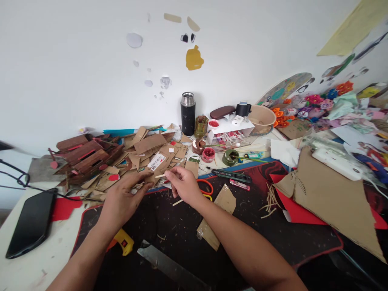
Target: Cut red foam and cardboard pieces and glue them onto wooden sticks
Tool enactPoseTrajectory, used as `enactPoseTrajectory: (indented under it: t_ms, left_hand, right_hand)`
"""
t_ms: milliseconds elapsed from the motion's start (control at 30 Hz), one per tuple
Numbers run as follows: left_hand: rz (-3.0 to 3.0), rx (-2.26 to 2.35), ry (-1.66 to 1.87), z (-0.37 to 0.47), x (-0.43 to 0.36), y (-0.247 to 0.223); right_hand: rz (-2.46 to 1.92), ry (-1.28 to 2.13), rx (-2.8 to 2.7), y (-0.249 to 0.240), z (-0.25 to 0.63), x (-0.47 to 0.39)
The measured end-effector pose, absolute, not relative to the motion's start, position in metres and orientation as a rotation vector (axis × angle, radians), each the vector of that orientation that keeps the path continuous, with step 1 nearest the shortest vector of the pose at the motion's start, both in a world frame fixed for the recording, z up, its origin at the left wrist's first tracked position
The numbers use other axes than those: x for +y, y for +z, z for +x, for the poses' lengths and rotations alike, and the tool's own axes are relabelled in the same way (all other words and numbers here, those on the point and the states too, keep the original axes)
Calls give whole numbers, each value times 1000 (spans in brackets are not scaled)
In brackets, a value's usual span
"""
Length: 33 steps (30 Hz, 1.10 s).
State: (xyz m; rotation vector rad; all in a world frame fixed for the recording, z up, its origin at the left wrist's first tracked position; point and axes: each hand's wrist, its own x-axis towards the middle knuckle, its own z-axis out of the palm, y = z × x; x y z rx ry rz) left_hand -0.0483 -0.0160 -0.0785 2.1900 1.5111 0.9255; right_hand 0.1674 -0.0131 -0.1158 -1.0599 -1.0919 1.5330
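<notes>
My right hand (pixel 184 186) pinches a thin pale stick (pixel 160 176) between thumb and fingers, its tip pointing left. My left hand (pixel 125 199) faces it, thumb and fingers curled together at the edge of the cardboard scraps (pixel 151 143). What lies between its fingertips blends with the brown scraps, so I cannot make it out. Under my right hand, another pale stick (pixel 177 202) is partly visible. Red-handled scissors (pixel 206 186) lie just behind my right wrist, and a flat cardboard piece (pixel 226 199) is partly covered by my right forearm.
A brown model ship (pixel 91 153) stands at the left, near a black phone (pixel 32 222). A steel ruler (pixel 169 264), yellow-handled tool (pixel 123 241) and box cutter (pixel 230 176) lie on the dark mat (pixel 257 238). Paint pots (pixel 208 154) and a flask (pixel 188 115) stand behind.
</notes>
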Motion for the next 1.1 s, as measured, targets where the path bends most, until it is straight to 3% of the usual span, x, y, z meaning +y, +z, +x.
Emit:
enactPoseTrajectory:
  t_ms: [500, 1100]
  left_hand:
    - [2031, 1565, 919, -45, -16, -74]
    - [1313, 1318, 878, -32, -15, -57]
  right_hand:
    - [-1066, 1545, -1109, -113, 166, -15]
    - [-1011, 1659, -844, -109, 161, -17]
